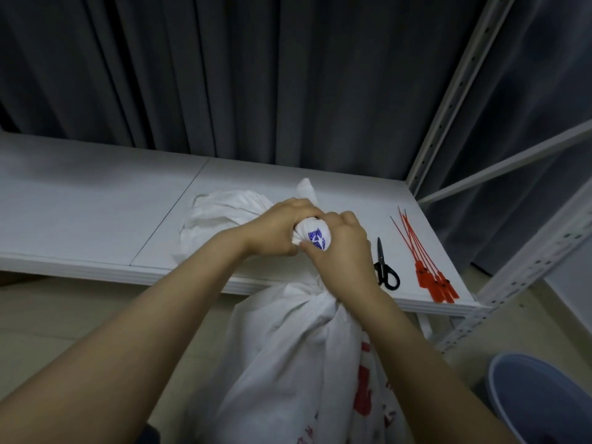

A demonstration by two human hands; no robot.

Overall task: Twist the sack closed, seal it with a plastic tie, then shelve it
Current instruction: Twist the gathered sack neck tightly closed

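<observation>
slack is the main risk: both hands are clamped on the gathered neck of the white woven sack (288, 341), the left hand (275, 230) and right hand (339, 248) touching around it, the sack standing on the floor against the white shelf (96, 206). freeing one hand to reach the red plastic ties (429, 267) beside the black scissors (386, 267) could let the twist unwind.

Both arms reach forward, left hand (278, 229) and right hand (342, 251) clenched together.
</observation>
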